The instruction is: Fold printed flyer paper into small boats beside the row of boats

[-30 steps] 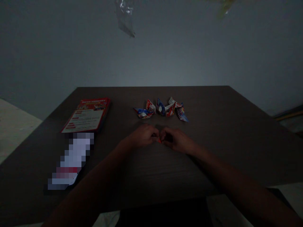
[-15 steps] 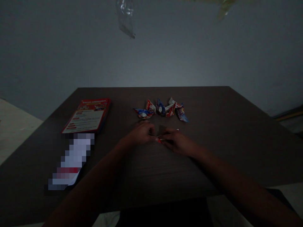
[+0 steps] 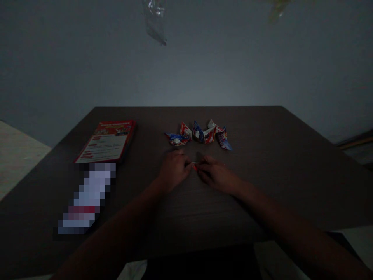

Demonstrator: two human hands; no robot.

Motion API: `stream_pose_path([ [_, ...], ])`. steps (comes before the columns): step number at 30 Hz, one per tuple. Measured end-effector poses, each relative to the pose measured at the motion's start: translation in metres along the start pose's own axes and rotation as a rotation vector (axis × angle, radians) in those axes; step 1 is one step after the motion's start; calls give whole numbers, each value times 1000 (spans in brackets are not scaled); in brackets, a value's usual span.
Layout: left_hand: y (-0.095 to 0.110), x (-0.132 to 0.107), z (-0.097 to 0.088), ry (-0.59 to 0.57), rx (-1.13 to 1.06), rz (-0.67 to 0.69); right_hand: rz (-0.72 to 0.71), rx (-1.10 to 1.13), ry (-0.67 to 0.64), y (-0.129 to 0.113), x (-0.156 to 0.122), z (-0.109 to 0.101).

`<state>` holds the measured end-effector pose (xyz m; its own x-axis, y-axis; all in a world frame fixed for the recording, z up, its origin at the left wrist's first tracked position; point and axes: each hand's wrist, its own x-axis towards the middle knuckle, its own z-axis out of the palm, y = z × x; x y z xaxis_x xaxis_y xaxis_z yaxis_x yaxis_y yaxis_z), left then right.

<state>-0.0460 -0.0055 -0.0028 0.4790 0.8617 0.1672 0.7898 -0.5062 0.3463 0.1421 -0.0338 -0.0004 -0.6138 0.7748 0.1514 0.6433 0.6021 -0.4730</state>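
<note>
Between my two hands is a small piece of folded paper (image 3: 194, 166), red and white where it shows; most of it is covered by my fingers. My left hand (image 3: 175, 165) pinches its left side, thumb and fingers together. The right side is gripped by my right hand (image 3: 217, 173), its fingers bent close to the table. Just beyond my hands stand three folded paper shapes with pointed tips: a blue and red one (image 3: 178, 137) at left, another (image 3: 204, 134) in the middle, and a white and blue one (image 3: 220, 134) at right.
A stack of red-bordered printed sheets (image 3: 105, 142) lies on the left of the dark wooden table (image 3: 276, 155). Nearer me is a blurred-out pale item (image 3: 90, 194). Behind the table rises a grey wall (image 3: 221, 58), with a clear plastic bag (image 3: 155, 21) hanging on it.
My left hand has turned and its fingers have shifted along the paper. The paper has moved slightly away from me; my right hand stays nearly in place.
</note>
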Motion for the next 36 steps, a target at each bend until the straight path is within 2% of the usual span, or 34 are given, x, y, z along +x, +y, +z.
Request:
stream_pose_path([
  [3,7,-3,5,35,60,-30,20,11,19,0,0,2],
  [7,11,-5,9,56,66,9,49,20,33,0,0,2],
  [16,7,-7,7,92,60,-101,78,34,44,1,-1,1],
  [26,2,-4,9,121,-25,-117,86,52,58,1,-2,1],
  [36,-8,10,5,27,-196,-141,89,33,33,0,-3,0],
])
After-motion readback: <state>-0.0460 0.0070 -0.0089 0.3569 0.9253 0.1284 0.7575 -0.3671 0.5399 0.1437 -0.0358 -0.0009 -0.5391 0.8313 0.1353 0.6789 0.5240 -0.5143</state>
